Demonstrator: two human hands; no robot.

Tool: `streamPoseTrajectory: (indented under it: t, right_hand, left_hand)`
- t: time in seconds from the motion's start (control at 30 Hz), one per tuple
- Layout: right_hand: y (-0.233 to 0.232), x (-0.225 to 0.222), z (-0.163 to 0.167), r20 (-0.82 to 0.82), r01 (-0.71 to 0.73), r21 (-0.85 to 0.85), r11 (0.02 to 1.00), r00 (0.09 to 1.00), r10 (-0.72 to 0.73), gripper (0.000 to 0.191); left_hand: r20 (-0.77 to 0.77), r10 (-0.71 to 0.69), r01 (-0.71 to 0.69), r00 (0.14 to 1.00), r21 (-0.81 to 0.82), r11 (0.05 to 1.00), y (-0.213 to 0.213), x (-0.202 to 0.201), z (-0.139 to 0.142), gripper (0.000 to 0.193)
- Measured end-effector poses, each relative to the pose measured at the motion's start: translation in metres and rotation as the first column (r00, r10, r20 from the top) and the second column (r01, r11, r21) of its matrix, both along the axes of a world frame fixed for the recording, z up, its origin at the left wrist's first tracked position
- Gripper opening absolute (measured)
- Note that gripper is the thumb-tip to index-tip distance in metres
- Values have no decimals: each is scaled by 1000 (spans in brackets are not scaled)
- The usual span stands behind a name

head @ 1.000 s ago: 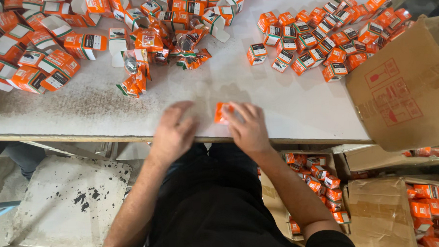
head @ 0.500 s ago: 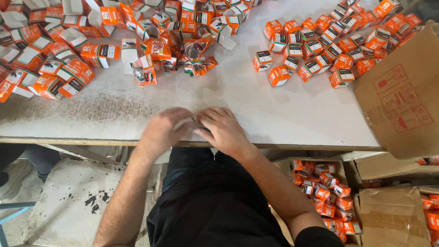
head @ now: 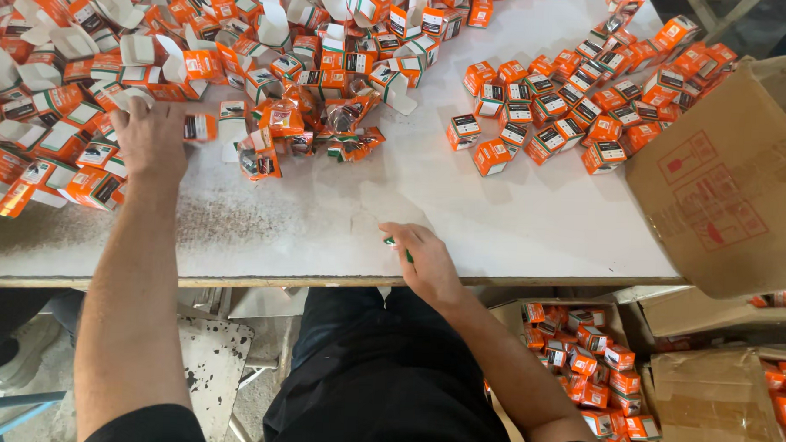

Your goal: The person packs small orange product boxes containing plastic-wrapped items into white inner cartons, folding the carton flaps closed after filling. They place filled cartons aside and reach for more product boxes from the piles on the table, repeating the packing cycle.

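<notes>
Head view, notes at the bench.

— What are the hands doing?

— Left hand point(head: 152, 138) is stretched far left, fingers spread flat over the heap of open flat-flapped boxes point(head: 58, 87), touching a small orange box point(head: 198, 127) at its fingertips. I cannot tell if it grips anything yet. Right hand point(head: 422, 261) sits at the near edge of the table point(head: 515, 225), curled narrow around a small green-edged item point(head: 392, 244); most of it is hidden under the fingers.

— What changed?

— A second ago both hands met at the near edge over one orange box. Now they have split: the left has gone out to the pile, the right has stayed put.

— Meaning?

— My reading: one piece is finished with and the left is fetching another box while the right keeps hold of its part.

— Surroundings?

— Bagged parts point(head: 344, 115) lie mid-table. Closed orange-and-white boxes point(head: 580, 105) cluster far right. A brown carton point(head: 725, 180) leans at the right edge; a lower carton of filled boxes point(head: 588, 359) sits near the right knee.
</notes>
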State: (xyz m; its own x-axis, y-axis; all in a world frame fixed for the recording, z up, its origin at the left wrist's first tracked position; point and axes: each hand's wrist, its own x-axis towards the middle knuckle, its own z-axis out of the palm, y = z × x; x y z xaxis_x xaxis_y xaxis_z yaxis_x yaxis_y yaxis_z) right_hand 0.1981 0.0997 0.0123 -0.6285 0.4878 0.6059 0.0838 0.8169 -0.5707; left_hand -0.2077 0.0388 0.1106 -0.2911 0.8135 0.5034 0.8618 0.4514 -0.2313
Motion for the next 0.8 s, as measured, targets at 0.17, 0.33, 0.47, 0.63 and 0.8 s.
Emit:
streamPoseTrajectory:
  t: [0.17,0.33,0.47,0.63,0.8]
  right_hand:
    - [0,3,-7,-37,65,-193,979,997,-74,36]
    - [-4,2,10,-79,124,-413,902,982,-171,28]
    - [-3,10,28,-105,1,-229,974,994,-25,36]
    - [-2,22,34,-6,95,113,989,995,-95,34]
    - [-6,24,34,147,139,299,944,971,-189,38]
  left_hand:
    - [108,-294,221,950,436,873,-22,36,11,70]
    - [380,-817,685,434,449,573,-48,165,-20,80]
    - [484,-853,823,197,392,412,-47,215,-30,79]
    - [372,-864,791,340,384,476,-45,228,-41,67]
    - [141,-817,790,559,211,576,-54,231,-59,41]
